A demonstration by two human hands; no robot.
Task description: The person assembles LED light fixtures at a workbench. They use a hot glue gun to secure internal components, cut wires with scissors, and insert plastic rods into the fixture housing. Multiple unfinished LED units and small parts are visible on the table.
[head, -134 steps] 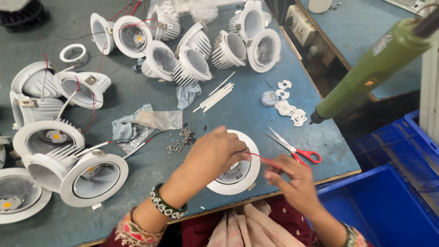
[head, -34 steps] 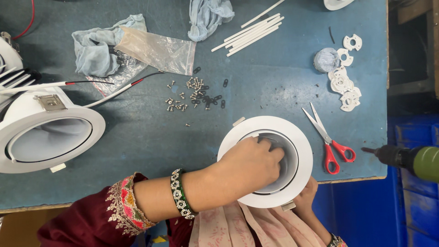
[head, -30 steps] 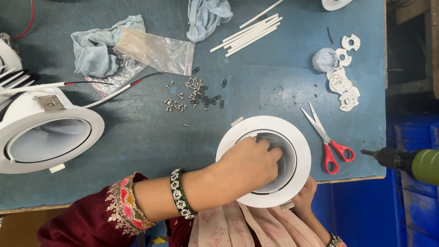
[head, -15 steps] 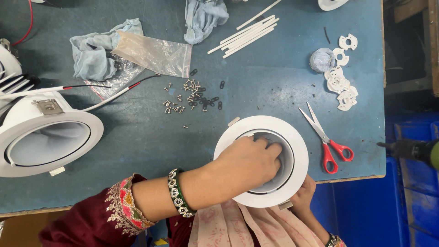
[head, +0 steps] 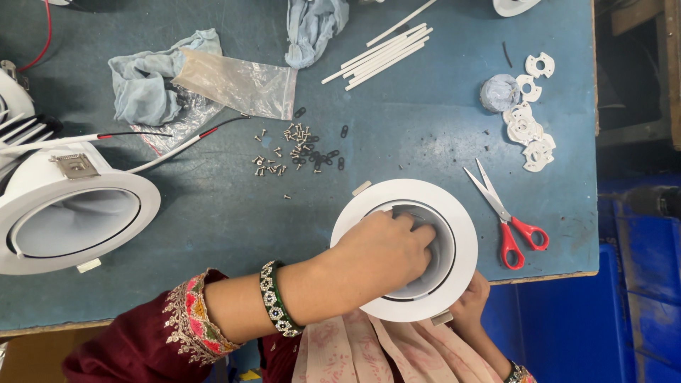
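A white round downlight housing (head: 454, 213) lies at the front edge of the blue-grey table (head: 213, 220). My left hand (head: 383, 252) reaches into its opening, fingers curled against the inner ring. My right hand (head: 469, 301) is mostly hidden beneath the housing's lower right rim and holds it from below. A loose pile of small screws and black washers (head: 298, 150) lies a little to the upper left of the housing.
Red-handled scissors (head: 507, 220) lie right of the housing. A second white housing (head: 67, 213) with red and black wires sits at left. A plastic bag (head: 237, 85), cloths (head: 142, 81), white tubes (head: 379, 53) and white clips (head: 528, 124) lie farther back. Blue bins (head: 638, 284) stand at right.
The view has drifted slightly, and the green power tool at the right edge has gone out of view. My hands stay on the housing, the left fingers shifting a little inside it.
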